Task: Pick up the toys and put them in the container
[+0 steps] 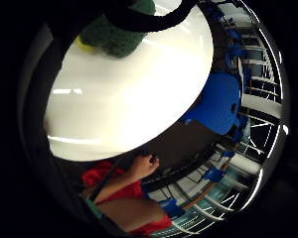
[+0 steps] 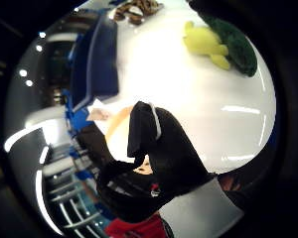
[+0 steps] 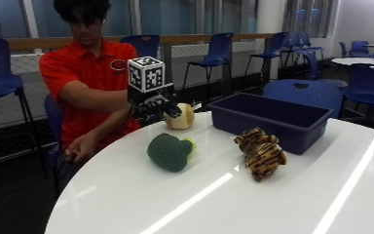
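Observation:
In the outside view a green plush turtle [image 3: 169, 151] with a yellow head lies on the round white table [image 3: 206, 204]. A striped tiger plush [image 3: 260, 152] sits to its right, just in front of the dark blue container [image 3: 274, 119]. A cream round toy [image 3: 181, 116] stands at the table's far edge, left of the container. My gloved right hand [image 3: 153, 108] hovers above the far edge, fingertips close to the cream toy, fingers loosely curled and holding nothing. The thumb side palm view shows the gloved fingers [image 2: 156, 148], the cream toy [image 2: 118, 130] behind them, the turtle [image 2: 231, 39], tiger [image 2: 136, 10] and container [image 2: 97, 54].
The person's bare left hand [image 3: 77, 146] hangs below the table edge. Blue chairs [image 3: 213, 51] stand behind the table and one [image 3: 300, 90] just behind the container. The little finger side palm view shows the turtle [image 1: 121, 34] and bare tabletop [image 1: 129, 99].

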A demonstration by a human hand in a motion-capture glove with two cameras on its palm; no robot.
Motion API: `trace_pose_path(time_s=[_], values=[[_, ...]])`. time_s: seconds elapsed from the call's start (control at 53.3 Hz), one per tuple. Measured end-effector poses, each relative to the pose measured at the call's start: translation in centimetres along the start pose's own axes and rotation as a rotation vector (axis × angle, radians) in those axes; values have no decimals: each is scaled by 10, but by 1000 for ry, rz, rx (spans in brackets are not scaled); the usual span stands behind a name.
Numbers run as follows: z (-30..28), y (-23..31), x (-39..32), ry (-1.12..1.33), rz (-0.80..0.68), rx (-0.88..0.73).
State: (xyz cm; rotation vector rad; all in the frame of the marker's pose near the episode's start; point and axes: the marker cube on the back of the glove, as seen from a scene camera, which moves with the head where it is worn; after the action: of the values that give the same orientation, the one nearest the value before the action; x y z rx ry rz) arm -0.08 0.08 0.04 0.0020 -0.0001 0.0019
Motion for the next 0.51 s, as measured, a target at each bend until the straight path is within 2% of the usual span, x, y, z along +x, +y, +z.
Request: trace_pose_path(time_s=[0.507], values=[[5,5,0,-48,-24,91]])
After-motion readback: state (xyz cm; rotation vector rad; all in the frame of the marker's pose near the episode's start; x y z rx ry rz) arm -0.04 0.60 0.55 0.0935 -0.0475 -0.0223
